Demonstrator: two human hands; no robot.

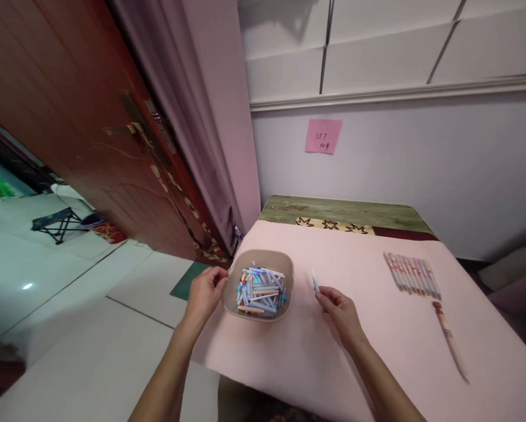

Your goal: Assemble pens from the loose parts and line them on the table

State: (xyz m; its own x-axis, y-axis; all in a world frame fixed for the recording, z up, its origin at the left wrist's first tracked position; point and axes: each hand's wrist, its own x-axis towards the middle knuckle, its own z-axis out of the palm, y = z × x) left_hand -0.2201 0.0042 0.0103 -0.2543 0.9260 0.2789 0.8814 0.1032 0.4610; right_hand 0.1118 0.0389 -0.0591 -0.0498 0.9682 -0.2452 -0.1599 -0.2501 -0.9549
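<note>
A rounded beige plastic box (288, 266) stands near the left edge of the table, with a jumble of blue, lilac, white and peach pen parts (263, 290) in it. My left hand (207, 288) is at the box's left rim, its thumb and fingertips pinched together; what they hold, if anything, is too small to make out. To the right of the box, my right hand (338, 308) pinches a pale blue pen part (316, 282) with a thin white tip pointing up and away. The tip is apart from the box.
A neat row of assembled pens (412, 275) lies at the right on the pink-covered table (333, 363). Nearer me is one large pen-shaped item (450, 343). A wall with a pink note (323, 136) rises behind; a brown door (113, 146) stands at the left.
</note>
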